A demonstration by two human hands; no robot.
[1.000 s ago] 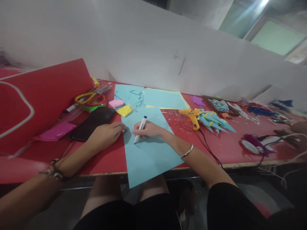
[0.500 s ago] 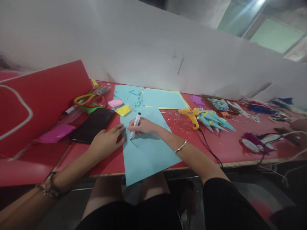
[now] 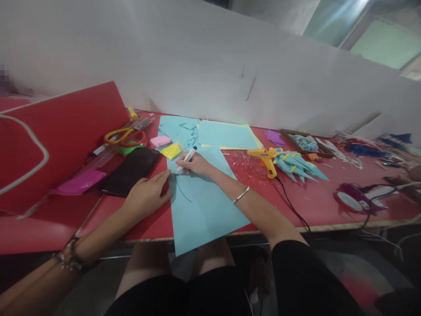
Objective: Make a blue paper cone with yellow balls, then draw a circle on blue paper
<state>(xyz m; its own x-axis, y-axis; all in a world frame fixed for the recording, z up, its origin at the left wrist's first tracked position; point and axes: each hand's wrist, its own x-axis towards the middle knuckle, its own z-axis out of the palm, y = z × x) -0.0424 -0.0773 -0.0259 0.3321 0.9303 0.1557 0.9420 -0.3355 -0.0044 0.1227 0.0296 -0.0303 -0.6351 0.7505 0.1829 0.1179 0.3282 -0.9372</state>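
A light blue sheet of paper [image 3: 204, 210] lies on the red table, its near corner hanging past the front edge. My right hand [image 3: 196, 166] grips a white marker [image 3: 186, 160] with a dark blue end, its tip on the paper near the left edge. A thin curved dark line runs down from the tip. My left hand [image 3: 149, 193] rests flat at the paper's left edge, fingers stretched out, beside a black phone-like slab [image 3: 130, 172].
Left are scissors [image 3: 123, 136] with yellow and orange handles, and pink and yellow packets [image 3: 171, 151]. A yellow glue gun [image 3: 265, 159] with a black cord lies right, by blue paper cones [image 3: 301, 166]. More blue sheets [image 3: 230, 134] lie behind.
My right hand has drawn the marker up and slightly left, and the line on the paper is longer. My left hand stays at the paper's edge.
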